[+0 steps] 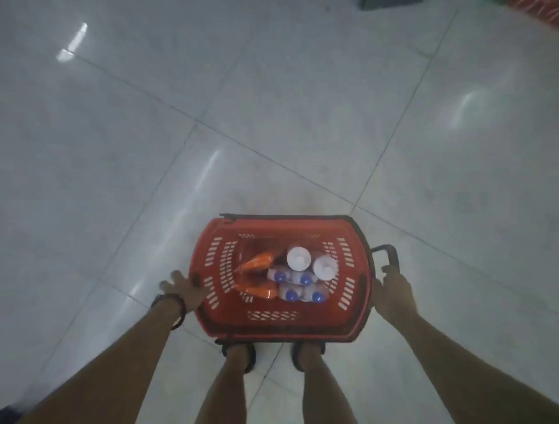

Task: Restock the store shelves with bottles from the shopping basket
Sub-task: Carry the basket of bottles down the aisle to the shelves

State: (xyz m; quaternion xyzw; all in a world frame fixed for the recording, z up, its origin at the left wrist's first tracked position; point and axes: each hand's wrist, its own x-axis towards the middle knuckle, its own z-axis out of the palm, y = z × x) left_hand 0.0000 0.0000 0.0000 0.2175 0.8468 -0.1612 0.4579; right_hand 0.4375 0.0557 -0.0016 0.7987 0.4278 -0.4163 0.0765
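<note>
A red plastic shopping basket (pixel 281 323) stands on the tiled floor just in front of my feet. Inside stand several small white bottles with blue caps (pixel 292 295), two larger white bottles (pixel 299 258) and two orange packs (pixel 257 262). My left hand (pixel 184 292) rests against the basket's left rim with its fingers spread. My right hand (pixel 391 292) grips the black pull handle (pixel 390 252) at the basket's right side.
Glossy pale floor tiles (pixel 272 106) stretch ahead and to both sides. A dark object (pixel 390 3) and something red-orange (pixel 541 12) lie at the far top right edge. My sandalled feet (pixel 239 357) stand right behind the basket.
</note>
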